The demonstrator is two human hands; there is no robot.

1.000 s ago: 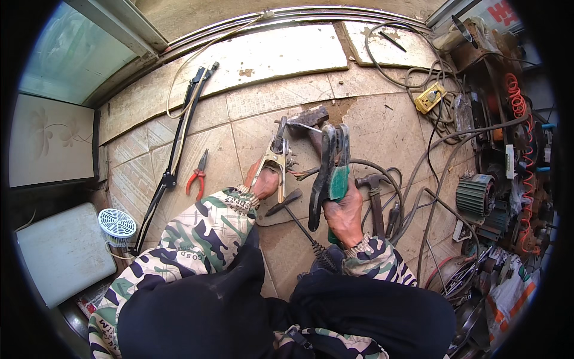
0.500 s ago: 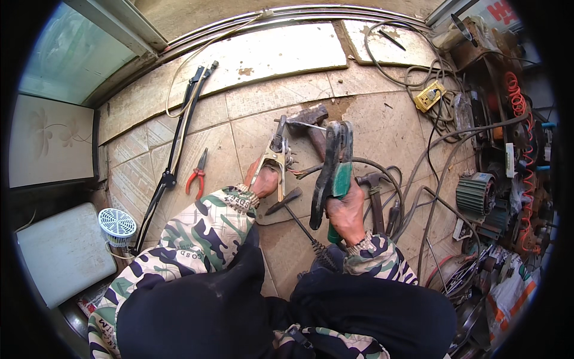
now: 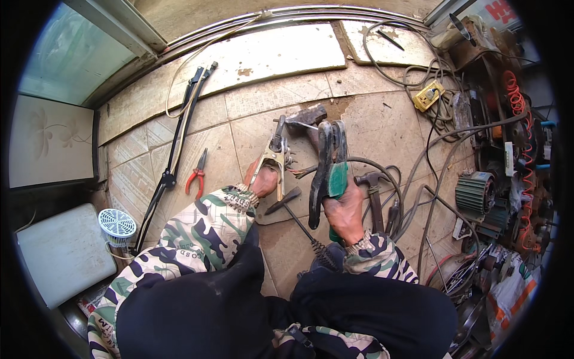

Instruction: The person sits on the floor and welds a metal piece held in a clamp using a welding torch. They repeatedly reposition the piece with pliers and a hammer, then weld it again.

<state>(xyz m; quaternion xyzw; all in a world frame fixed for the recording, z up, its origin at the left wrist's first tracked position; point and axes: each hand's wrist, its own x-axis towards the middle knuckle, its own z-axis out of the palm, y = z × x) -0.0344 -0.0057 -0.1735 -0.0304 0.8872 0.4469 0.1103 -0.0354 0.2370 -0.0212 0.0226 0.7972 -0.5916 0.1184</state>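
My left hand is closed round a bare metal earth clamp, whose jaws point away from me and have a short dark metal piece at them. My right hand grips a green and black electrode holder, its dark jaws pointing away. From those jaws a thin metal rod runs left toward the clamp's tip. Beyond and partly behind the holder lies a heavy hammer. Between my hands a chipping hammer with a coiled-spring handle rests on the floor. My right palm is partly hidden by the holder.
Red-handled pliers and a folded black stand lie to the left. A claw hammer lies right of my right hand. Cables and a yellow socket box are at the far right; a green motor stands nearer.
My right hand has shifted slightly left and turned the electrode holder a little, bringing its jaws and rod leftward. My left hand and the earth clamp look unmoved.
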